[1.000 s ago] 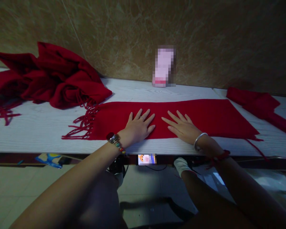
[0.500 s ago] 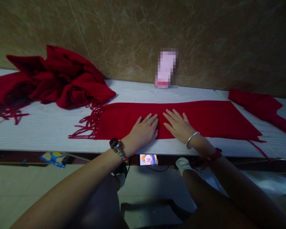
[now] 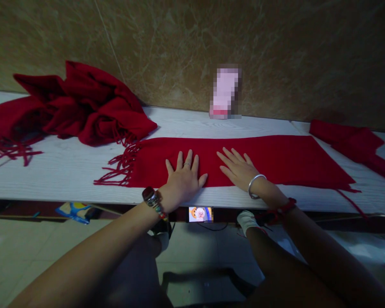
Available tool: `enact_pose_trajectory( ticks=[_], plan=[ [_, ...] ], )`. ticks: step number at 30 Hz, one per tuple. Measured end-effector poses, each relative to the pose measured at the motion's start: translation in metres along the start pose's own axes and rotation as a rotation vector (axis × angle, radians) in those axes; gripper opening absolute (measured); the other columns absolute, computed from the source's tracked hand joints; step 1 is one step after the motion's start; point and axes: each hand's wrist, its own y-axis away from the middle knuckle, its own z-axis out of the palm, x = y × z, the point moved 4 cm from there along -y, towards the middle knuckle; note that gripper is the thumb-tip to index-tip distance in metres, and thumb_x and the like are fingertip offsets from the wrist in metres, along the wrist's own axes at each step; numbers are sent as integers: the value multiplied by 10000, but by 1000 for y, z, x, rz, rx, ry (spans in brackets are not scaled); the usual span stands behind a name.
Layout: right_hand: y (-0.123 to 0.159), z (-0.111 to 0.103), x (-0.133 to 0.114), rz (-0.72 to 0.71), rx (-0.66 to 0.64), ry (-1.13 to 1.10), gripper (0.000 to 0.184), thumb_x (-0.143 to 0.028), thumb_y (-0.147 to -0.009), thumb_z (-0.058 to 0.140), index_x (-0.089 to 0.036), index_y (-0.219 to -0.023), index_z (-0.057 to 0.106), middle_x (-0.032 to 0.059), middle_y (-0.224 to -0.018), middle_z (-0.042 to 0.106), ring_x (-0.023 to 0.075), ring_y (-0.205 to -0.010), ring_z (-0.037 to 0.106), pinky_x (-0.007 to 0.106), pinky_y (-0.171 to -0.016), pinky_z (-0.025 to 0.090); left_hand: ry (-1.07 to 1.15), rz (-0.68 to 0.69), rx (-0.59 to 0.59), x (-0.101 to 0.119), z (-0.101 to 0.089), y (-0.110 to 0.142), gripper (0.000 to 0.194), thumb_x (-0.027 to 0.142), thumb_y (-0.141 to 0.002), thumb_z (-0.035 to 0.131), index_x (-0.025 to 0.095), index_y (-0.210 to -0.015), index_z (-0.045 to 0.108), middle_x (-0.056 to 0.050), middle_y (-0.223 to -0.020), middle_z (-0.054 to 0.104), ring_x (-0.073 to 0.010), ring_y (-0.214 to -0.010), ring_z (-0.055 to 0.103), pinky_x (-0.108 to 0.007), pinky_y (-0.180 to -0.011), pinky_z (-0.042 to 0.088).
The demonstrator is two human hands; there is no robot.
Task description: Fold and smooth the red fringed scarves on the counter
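Note:
A red scarf (image 3: 285,160) lies flat and lengthwise on the white wood-grain table (image 3: 67,171), its fringe spread at the left end. On its left half, my left hand (image 3: 183,182) rests palm down with fingers spread, a ring on one finger. My right hand (image 3: 239,169) lies flat near the scarf's middle, fingers stretched toward the upper left, a silver bangle at the wrist. Both hands touch the cloth without gripping it. The scarf's right end is cut at a slant, with a loose strand hanging over the table's front edge.
A crumpled heap of red fringed cloth (image 3: 93,107) sits at the back left. More red cloth (image 3: 346,137) lies at the right. A pink, blurred box-like item (image 3: 225,92) leans on the marbled wall. Below the table edge are a lit phone screen (image 3: 200,214) and a blue-and-white packet (image 3: 75,211).
My left hand has slid left across the scarf, and its fingers have spread wider. My right hand has stayed almost in place. The scarf lies as before.

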Motion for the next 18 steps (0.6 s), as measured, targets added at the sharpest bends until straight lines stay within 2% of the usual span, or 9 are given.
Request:
enact_pose_trajectory(
  ticks=[11,16,18],
  plan=[
    [0,-1,0,9,-1,-21,521,-363,-933,316,-266,-1444,314,25,-1535,240,273,-1400,211,547,-1104,222,-54,-250,49,-56,-4,14,621,428,-938,212,109,-1470,200,-175,-1541,117,-432,-1385,103,-678,-1034,205],
    [0,-1,1,2,24,-37,517,-373,-929,317,-268,-1435,333,29,-1527,266,272,-1397,224,553,-1099,229,-88,-249,19,-87,-11,16,600,441,-940,189,164,-1471,220,-111,-1549,152,-408,-1394,105,-666,-1057,164],
    [0,-1,1,6,25,-43,518,-377,-928,321,-265,-1433,337,29,-1527,268,268,-1398,221,548,-1103,223,-117,-207,-1,-103,-15,16,654,527,-903,296,199,-1466,237,-121,-1550,146,-409,-1399,81,-667,-1048,177]
  ],
)
